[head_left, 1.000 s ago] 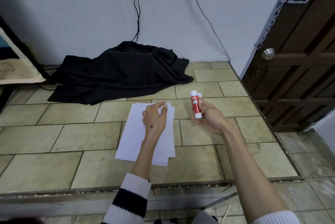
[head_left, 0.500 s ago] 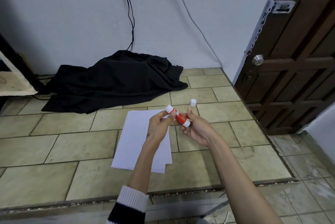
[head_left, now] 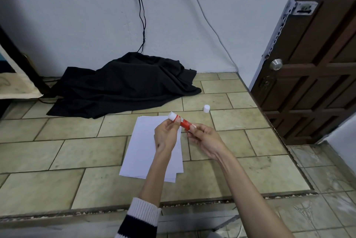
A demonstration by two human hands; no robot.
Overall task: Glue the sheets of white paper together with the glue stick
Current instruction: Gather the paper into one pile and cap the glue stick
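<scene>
1. The glue stick [head_left: 182, 121] is now held in both hands, up in the air just above the far end of the paper. One second ago only the right hand held it, standing up, and the left hand lay on the paper.
2. The left hand [head_left: 166, 136] has come off the paper and pinches the white end of the stick. The right hand [head_left: 204, 139] grips the other end, near its base.
3. The stick now lies tilted, with its white tip pointing away and to the left. I think the person is twisting it to push the glue up, so the rubbing has not begun yet.
4. The sheets of white paper [head_left: 143, 151] lie flat on the floor under the hands. They are stacked, with corners poking out at the near edge. No glue shows on them.
5. A little white cap [head_left: 206, 108] stands on the floor past the paper, to the right. It was there half a second ago too.
6. The floor [head_left: 57, 151] is made of pale green tiles and looks a bit dirty.
7. Farther back a black cloth [head_left: 123, 85] lies in a heap by the white wall [head_left: 77, 16]. Cables [head_left: 141, 12] hang down the wall.
8. A brown door [head_left: 317, 60] with a round knob is on the right.
</scene>
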